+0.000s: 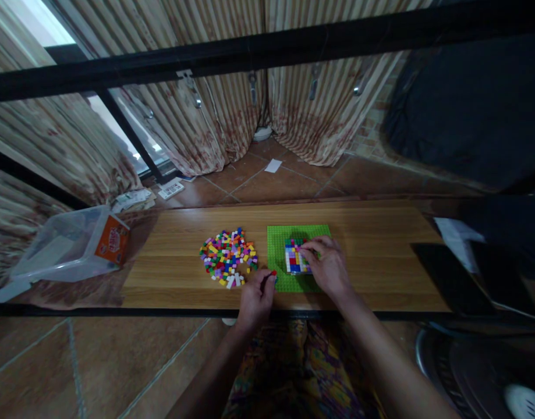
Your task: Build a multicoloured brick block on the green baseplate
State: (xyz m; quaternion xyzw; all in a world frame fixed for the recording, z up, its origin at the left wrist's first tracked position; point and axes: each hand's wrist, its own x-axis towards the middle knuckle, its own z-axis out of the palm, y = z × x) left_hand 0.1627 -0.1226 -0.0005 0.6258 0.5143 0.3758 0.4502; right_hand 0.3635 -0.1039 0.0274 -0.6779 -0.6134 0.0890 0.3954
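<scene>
The block (292,265) sits on the green plate (275,244), with the pile (226,256) to the plate's left. Near the plate's close left corner, the left hand (257,293) pinches what looks like a red brick (273,272). The right hand (327,263) bends its fingers over the block; whether they grip anything, I can't tell. I'd line up the studs, then press straight down.

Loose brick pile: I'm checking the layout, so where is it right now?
In the head view, the loose brick pile lies left of centre on the wooden table, between the clear plastic box and the green board.
</scene>
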